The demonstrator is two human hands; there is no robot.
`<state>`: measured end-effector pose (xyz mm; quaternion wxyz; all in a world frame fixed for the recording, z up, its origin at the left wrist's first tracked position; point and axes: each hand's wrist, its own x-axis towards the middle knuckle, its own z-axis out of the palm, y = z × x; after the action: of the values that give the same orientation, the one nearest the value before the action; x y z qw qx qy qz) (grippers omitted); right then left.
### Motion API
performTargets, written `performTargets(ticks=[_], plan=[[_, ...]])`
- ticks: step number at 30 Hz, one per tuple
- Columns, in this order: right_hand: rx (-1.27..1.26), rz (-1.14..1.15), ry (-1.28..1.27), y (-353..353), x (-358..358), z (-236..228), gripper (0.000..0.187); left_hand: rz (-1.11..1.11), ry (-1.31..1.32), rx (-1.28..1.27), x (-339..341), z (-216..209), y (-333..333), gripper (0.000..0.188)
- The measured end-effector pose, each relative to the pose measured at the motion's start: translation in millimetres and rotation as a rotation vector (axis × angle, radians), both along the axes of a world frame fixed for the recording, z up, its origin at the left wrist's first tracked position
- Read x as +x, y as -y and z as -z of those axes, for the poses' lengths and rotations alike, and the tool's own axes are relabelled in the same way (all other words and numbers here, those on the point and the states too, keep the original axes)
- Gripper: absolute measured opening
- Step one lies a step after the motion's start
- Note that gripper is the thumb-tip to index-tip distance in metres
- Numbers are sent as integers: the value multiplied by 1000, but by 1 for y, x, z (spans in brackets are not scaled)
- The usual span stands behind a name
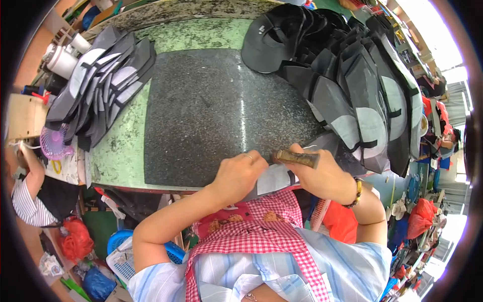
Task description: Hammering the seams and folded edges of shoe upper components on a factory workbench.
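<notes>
At the near edge of the table, a dark grey cut piece with a pale grey patch [274, 179] lies between my hands and hangs partly over the edge. It looks like the pieces in the stacks. My left hand [237, 175] is closed at its left side, fingertips bent down onto it. In my right hand [327, 173] is a tool with a worn brown wooden handle [298, 158]; its working end is hidden or too dark to make out. The fingers of that hand are wrapped round the handle, close above the piece.
A dark speckled mat [201, 116] covers the green tabletop [118, 151]. Stacked grey pieces stand at the left [100, 80] and right [362, 95], beside black caps [274, 40]. A pink fan [55, 142] is at the left edge, near another person's arm [34, 168].
</notes>
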<state>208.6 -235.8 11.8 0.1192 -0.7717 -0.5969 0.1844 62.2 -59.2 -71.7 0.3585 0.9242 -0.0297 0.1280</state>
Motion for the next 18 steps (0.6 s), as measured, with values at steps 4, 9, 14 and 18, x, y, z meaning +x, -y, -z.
performTargets(ticks=[4, 9, 14, 18], plan=[[14, 90, 11, 7, 0, 13, 26, 162, -126, -23, -3, -6, -35, 11], [108, -15, -93, -2, -13, 13, 32, 262, 100, 386, -17, -9, -31, 14], [11, -126, -31, -13, -7, 22, 37, 240, -19, 238, -20, -11, -50, 20], [99, -62, -101, -14, -25, 18, 36, 201, 44, 277, -25, -9, -48, 20]])
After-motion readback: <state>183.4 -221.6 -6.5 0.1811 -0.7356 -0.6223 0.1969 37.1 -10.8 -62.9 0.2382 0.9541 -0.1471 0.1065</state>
